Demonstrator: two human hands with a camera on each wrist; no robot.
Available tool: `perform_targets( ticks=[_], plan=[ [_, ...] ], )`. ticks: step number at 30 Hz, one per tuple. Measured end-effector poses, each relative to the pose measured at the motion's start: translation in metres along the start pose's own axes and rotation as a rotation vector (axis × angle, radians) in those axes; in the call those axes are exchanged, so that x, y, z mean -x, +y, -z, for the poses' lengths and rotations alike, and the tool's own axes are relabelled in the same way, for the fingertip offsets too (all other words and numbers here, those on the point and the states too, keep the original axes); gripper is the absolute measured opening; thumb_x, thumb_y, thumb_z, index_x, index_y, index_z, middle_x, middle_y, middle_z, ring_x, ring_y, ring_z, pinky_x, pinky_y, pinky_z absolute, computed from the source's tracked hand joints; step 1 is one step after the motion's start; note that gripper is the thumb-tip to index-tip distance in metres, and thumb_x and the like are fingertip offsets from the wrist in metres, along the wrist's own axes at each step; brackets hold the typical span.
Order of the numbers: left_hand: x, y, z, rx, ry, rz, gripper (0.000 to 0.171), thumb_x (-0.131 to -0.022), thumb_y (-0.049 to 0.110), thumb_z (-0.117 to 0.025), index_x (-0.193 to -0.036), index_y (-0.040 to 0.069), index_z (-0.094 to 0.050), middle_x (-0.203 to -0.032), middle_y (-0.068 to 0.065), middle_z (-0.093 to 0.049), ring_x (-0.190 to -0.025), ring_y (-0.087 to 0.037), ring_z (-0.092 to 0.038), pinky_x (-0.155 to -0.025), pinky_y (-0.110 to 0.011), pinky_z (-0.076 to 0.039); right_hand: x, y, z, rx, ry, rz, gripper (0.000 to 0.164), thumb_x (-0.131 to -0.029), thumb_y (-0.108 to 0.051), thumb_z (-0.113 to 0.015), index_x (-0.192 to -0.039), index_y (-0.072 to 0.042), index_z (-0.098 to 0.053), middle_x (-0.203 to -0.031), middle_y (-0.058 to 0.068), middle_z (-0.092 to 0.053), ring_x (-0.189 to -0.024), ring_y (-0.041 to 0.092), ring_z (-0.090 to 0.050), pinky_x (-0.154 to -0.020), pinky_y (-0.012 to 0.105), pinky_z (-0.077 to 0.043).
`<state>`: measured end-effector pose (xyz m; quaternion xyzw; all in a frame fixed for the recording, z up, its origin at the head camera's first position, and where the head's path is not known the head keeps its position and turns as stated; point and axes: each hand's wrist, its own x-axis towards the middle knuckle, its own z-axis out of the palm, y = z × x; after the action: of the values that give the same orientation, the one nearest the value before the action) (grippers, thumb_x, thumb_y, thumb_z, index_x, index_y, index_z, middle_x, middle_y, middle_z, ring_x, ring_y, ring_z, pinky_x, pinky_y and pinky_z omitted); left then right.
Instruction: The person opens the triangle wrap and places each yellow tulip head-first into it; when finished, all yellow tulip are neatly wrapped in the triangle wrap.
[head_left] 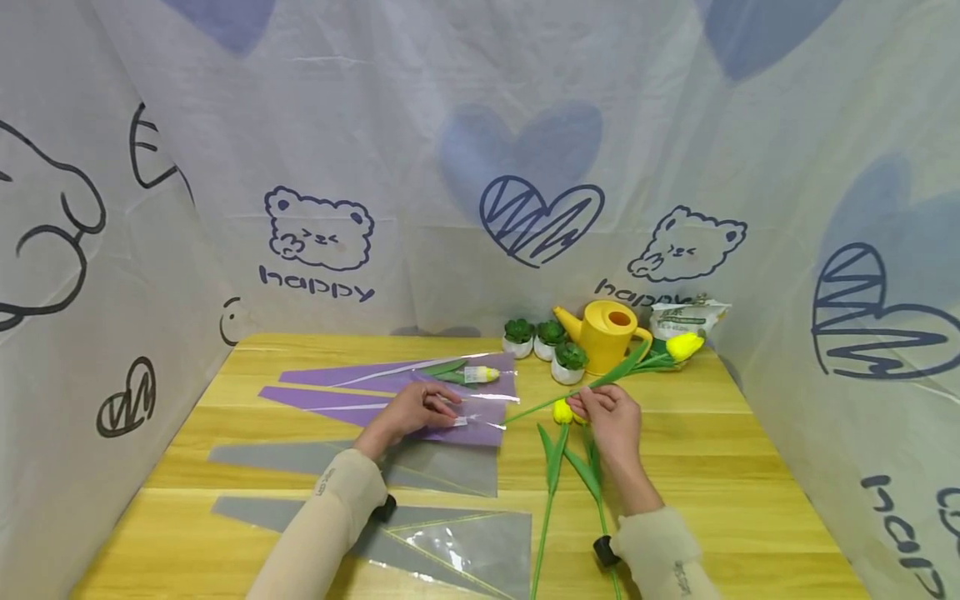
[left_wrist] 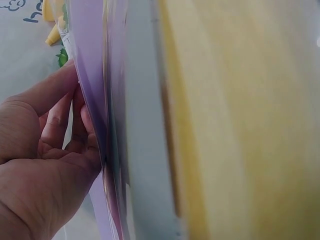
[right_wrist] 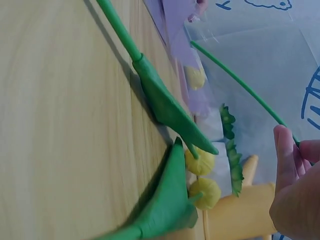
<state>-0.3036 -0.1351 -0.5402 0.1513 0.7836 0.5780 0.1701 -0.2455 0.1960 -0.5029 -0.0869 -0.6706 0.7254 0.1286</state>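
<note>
My right hand (head_left: 611, 417) pinches the green stem of a yellow artificial tulip (head_left: 685, 346). The bloom points to the far right, and the bare stem end reaches the mouth of the nearer purple flower sleeve (head_left: 330, 407). At that mouth, the fingers of my left hand (head_left: 420, 410) are curled and pinch the clear film. The left wrist view has this hand (left_wrist: 50, 145) right against the purple sleeve edge (left_wrist: 90, 75). Another tulip (head_left: 482, 375) lies inside the farther purple sleeve (head_left: 315, 377). Two more tulips (head_left: 553, 467) lie below my right hand, stems toward me.
Two grey sleeves (head_left: 300, 460) lie nearer to me on the wooden table (head_left: 712, 467). At the back stand several small potted succulents (head_left: 517, 337), a yellow watering can (head_left: 600, 333) and a white bag (head_left: 686, 317). A printed cloth (head_left: 420, 208) hangs around the table.
</note>
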Motion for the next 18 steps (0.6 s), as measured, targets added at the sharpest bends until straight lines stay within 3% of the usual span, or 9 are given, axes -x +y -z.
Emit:
perform_targets(
  ticks=[8,18],
  plan=[
    [0.001,0.0,0.001,0.005,0.004,0.01,0.036,-0.087,-0.003,-0.08,-0.121,-0.004,-0.07,-0.098,-0.016,-0.08,-0.088,-0.013,-0.074,-0.077,-0.02,-0.054,0.002,0.004,-0.012,0.013,-0.005,-0.007,0.017,-0.102,-0.004,-0.063,-0.104,0.012,-0.059,-0.098,0.027,-0.076,-0.075,0.01,-0.077,-0.077,0.028,-0.063],
    [0.001,-0.005,0.001,0.034,0.026,0.012,0.038,-0.086,-0.003,-0.08,-0.122,-0.005,-0.069,-0.099,-0.015,-0.08,-0.088,-0.011,-0.074,-0.079,-0.018,-0.055,0.003,0.015,-0.025,-0.033,-0.013,0.004,0.013,-0.101,0.0,-0.064,-0.104,0.012,-0.061,-0.094,0.027,-0.077,-0.073,0.011,-0.077,-0.078,0.033,-0.063]
  ],
)
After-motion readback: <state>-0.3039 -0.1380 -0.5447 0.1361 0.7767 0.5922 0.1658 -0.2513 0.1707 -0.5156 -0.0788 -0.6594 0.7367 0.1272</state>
